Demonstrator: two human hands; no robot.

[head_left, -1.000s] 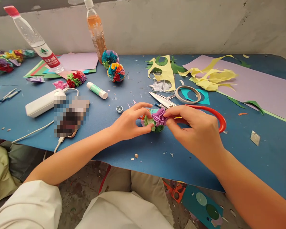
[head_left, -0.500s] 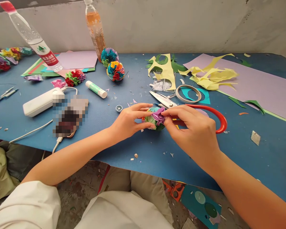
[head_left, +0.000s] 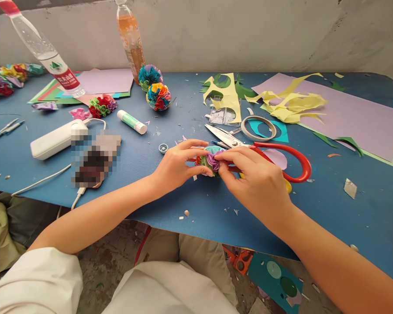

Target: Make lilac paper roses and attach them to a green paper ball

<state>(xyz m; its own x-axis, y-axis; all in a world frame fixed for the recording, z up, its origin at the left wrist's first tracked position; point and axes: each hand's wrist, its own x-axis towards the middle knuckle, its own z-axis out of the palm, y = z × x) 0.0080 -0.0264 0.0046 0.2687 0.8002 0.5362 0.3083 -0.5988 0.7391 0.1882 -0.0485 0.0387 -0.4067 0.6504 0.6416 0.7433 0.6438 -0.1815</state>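
Observation:
Between my two hands is a ruffled paper flower ball [head_left: 204, 160] in green, teal, red and purple. My left hand [head_left: 178, 165] grips it from the left, thumb below and fingers above. With thumb and fingertips, my right hand [head_left: 257, 174] pinches a purple ruffled paper piece [head_left: 213, 159] against the ball's right side. Scissors with red handles [head_left: 303, 168] lie behind and partly under my right hand, blades pointing left. A roll of tape [head_left: 258, 128] rests just past them. A purple paper disc [head_left: 275, 158] shows inside the handle loop.
Two finished paper balls [head_left: 159, 97] sit by an orange drink bottle [head_left: 131, 41]. A glue stick [head_left: 132, 121], a power bank [head_left: 57, 138] and a phone [head_left: 98, 159] lie left. Yellow paper scraps [head_left: 291, 104] and purple sheets [head_left: 363, 117] are at right. A water bottle [head_left: 55, 65] stands back left.
My right hand has shifted slightly left and inward, pressing the purple piece closer onto the ball. More of the scissors' handle and a yellow item beneath it now show.

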